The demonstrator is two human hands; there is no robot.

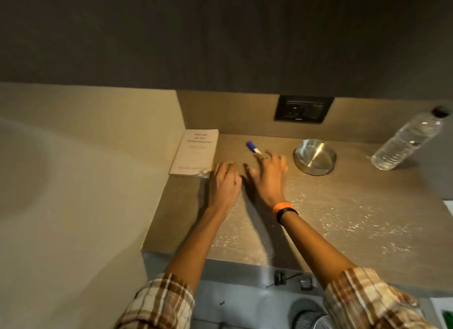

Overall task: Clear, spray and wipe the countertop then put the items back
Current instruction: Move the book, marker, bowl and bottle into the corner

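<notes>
Our left hand [225, 181] rests with curled fingers at the book [196, 152] corner. Our right hand [268, 175] lies spread open, fingertips touching the marker [252, 147], beside a steel bowl [315, 156].

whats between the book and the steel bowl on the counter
In the head view, a blue-capped marker lies between the book and the steel bowl, with the right hand reaching at its near end.
</notes>
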